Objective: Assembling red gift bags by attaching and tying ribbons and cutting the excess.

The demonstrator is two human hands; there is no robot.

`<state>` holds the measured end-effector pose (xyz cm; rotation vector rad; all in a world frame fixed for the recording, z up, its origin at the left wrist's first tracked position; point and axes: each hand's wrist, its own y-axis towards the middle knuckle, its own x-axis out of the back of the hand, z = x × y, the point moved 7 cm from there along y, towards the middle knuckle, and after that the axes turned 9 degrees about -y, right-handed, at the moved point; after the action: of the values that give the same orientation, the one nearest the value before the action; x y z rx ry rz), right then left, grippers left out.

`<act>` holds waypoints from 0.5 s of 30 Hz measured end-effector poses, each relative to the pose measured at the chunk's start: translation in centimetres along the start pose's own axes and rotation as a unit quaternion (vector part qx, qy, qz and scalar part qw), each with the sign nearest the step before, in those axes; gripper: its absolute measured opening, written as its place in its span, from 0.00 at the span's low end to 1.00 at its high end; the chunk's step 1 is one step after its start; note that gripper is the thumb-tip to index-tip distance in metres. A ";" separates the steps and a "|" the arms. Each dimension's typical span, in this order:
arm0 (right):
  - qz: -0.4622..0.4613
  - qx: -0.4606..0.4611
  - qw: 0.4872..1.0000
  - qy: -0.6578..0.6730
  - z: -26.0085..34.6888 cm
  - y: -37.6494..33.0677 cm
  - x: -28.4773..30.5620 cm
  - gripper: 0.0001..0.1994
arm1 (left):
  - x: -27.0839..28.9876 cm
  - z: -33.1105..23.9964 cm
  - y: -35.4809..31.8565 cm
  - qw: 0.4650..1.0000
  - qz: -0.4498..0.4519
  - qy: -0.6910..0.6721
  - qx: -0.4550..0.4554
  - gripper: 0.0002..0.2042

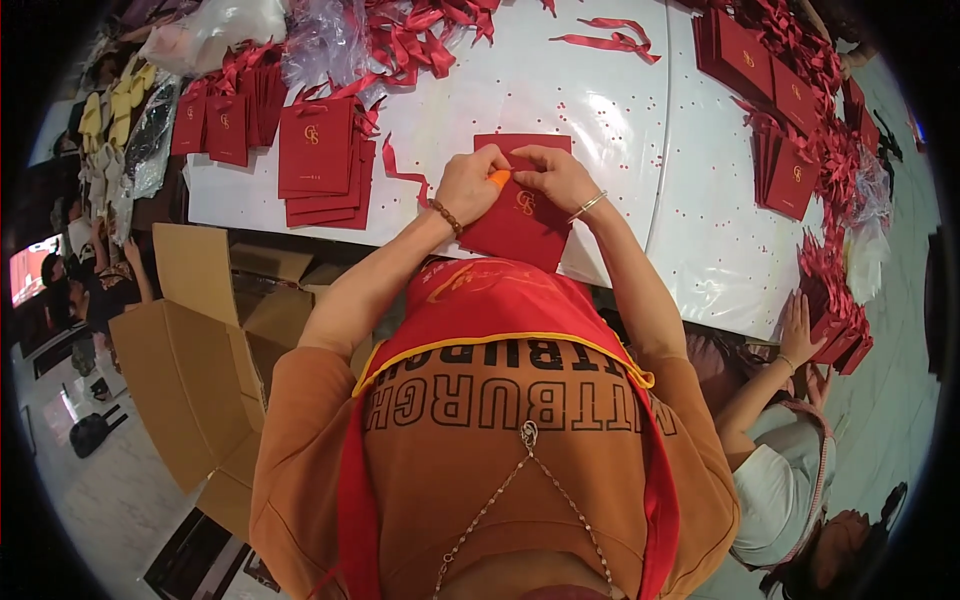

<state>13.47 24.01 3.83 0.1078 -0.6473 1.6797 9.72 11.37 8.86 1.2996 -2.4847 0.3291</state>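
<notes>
A flat red paper gift bag (pixel 521 237) with a gold emblem lies in front of me at the table's near edge, touching or close to my apron. Both hands meet over its upper part. My left hand (pixel 468 190), with an orange cover on the thumb, is closed with its fingertips pinched together. Thumb and fingers of my right hand (pixel 560 180) also pinch, right beside the left fingertips. Whatever small thing sits between them is hidden. A red ribbon (pixel 405 177) trails on the table left of my left wrist.
Stacked red bags (pixel 315 160) stand to the left, below loose ribbons (pixel 410 40) and clear plastic. More bags (pixel 785 180) and ribbons line the right side. Small red dots speckle the white table (pixel 600 110). An open cardboard box (pixel 190 370) is at left; a co-worker's hand (pixel 800 330) handles bags at right.
</notes>
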 end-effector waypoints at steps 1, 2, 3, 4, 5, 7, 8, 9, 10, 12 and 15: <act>0.006 0.005 1.000 -0.012 0.7 -0.3 0.2 0.19 | 0.0 0.0 0.0 1.000 0.000 0.000 0.000 0.04; 0.013 0.010 1.000 -0.024 1.3 -0.5 0.2 0.19 | 0.3 0.2 0.1 1.000 -0.012 -0.015 0.006 0.04; 0.013 0.011 1.000 -0.024 1.4 -0.5 0.2 0.19 | 0.5 0.3 0.1 0.999 -0.024 -0.029 0.011 0.04; 0.005 0.014 0.999 -0.034 1.6 -0.5 0.2 0.18 | 0.5 0.1 0.1 0.999 -0.025 -0.029 0.011 0.04; -0.002 0.017 0.999 -0.044 1.8 -0.5 0.3 0.18 | 0.5 -0.1 0.0 0.999 -0.028 -0.022 0.013 0.03; -0.026 0.013 0.996 -0.080 2.1 -1.0 0.5 0.18 | 0.4 -0.2 -0.1 0.999 -0.032 -0.014 0.015 0.03; -0.050 0.008 0.992 -0.114 2.4 -1.2 0.7 0.18 | 0.4 -0.7 -0.1 0.998 -0.037 0.048 -0.026 0.03; -0.050 0.010 0.992 -0.115 2.8 -1.1 0.7 0.18 | 0.2 -1.3 -0.2 0.991 -0.041 0.110 -0.066 0.03; -0.063 0.024 0.984 -0.164 3.5 -1.2 0.7 0.17 | 0.1 -1.6 -0.2 0.991 -0.042 0.110 -0.066 0.03; -0.098 0.062 0.970 -0.212 4.5 -1.5 0.9 0.15 | -0.3 -2.7 -0.2 0.979 -0.042 0.173 -0.097 0.02; -0.086 0.046 0.975 -0.198 5.0 -1.7 1.0 0.13 | -0.2 -2.6 0.0 0.982 -0.038 0.167 -0.084 0.02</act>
<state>13.41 22.67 8.98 0.5611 -0.8304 1.5298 10.25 12.38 11.17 1.1594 -2.1278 0.2855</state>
